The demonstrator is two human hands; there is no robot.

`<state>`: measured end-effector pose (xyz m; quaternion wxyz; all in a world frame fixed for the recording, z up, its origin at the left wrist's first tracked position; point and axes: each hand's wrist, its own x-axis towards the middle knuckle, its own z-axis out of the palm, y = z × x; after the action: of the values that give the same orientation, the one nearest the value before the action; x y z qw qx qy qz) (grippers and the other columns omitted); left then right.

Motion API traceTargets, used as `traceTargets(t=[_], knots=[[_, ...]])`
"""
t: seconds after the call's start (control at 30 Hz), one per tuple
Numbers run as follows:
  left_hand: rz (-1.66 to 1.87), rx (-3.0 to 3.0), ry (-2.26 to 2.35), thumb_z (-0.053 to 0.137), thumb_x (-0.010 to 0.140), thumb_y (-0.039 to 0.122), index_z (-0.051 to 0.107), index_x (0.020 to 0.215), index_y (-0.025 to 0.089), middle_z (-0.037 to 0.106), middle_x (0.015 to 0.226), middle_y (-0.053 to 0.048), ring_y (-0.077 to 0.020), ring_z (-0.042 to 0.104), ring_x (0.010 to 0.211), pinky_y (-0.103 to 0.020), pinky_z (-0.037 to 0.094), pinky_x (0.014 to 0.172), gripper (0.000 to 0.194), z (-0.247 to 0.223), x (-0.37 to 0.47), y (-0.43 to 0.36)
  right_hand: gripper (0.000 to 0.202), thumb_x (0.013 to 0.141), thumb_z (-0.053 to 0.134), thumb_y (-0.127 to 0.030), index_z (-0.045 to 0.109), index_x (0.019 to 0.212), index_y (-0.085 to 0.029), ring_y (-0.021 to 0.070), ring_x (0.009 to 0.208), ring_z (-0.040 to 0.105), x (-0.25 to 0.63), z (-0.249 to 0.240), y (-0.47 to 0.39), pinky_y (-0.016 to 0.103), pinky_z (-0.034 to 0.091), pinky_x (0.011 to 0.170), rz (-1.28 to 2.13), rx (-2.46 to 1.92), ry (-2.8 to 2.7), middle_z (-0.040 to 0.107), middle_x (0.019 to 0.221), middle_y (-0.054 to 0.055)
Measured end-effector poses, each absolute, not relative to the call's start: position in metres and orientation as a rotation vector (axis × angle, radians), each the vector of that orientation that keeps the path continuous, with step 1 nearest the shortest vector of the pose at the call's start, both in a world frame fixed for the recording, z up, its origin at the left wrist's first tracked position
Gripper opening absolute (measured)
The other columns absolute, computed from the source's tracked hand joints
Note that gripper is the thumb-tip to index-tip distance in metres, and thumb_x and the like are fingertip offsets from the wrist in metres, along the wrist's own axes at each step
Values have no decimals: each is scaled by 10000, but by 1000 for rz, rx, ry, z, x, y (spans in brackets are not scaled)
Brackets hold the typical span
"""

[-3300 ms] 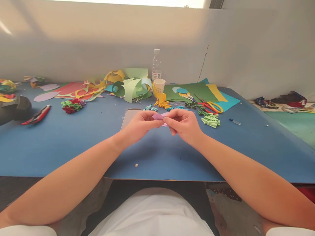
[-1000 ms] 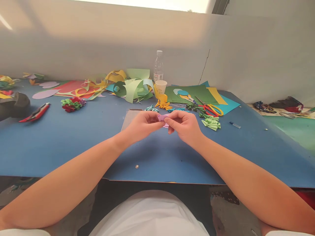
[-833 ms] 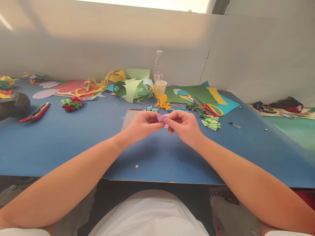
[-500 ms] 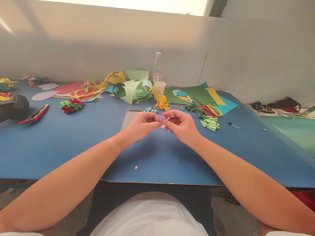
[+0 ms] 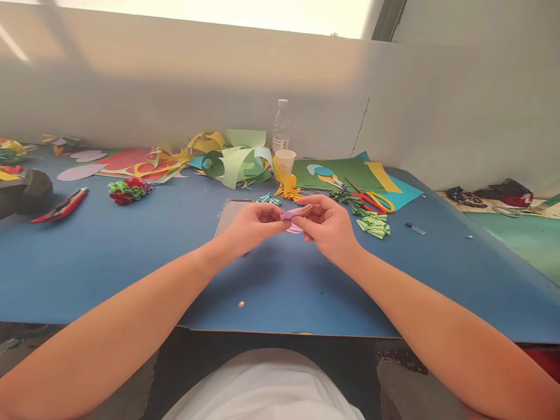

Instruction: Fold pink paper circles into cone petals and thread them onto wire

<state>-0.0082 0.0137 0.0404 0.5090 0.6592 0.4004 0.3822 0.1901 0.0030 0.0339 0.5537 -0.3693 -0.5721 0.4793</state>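
Two bare hands meet at the center of the frame, above a blue table (image 5: 131, 262). The left hand (image 5: 245, 226) pinches one end of a small purple paper (image 5: 289, 215) between thumb and fingers; the right hand (image 5: 330, 227) grips its other end with thumb and fingertips. The paper lies in the narrow space between the two hands, raised off the table. It looks partly rolled, so this piece seems unfinished.

Just below it, at center, are pale purple pieces (image 5: 294, 229), partly hidden by the fingers; they appear flat, so probably yet to be rolled.

Beyond the hands, finished-looking paper cones lie in piles by color: pale blue cones (image 5: 268, 199) and yellow cones (image 5: 289, 193) at upper center, and light green cones (image 5: 374, 225) right of center. Several colors thus seem done, with purple in hand.

Farther out, red-and-yellow scissors (image 5: 380, 201) lie right of center, a paper cup (image 5: 284, 162) stands at upper center, and a red and green paper flower (image 5: 129, 191) rests at left.
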Motion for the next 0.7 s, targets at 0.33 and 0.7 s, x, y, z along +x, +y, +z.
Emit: traceTargets(t=[0.33, 0.7], knots=[[861, 1621, 921, 807, 808, 448, 789, 870, 170, 639, 742, -17, -137, 529, 679, -275, 357, 587, 286, 43, -9, 14, 475, 681, 948, -345, 526, 865, -230, 69, 448, 525, 189, 33, 4, 194, 401, 379, 1160, -836, -1344, 677, 671, -72], [827, 1651, 888, 763, 855, 384, 725, 774, 178, 545, 700, 5, -110, 430, 630, -271, 292, 549, 224, 47, -8, 11, 543, 652, 971, -376, 615, 1042, -251, 105, 538, 591, 192, 30, 5, 225, 479, 427, 1163, -800, -1402, 724, 760, -45]])
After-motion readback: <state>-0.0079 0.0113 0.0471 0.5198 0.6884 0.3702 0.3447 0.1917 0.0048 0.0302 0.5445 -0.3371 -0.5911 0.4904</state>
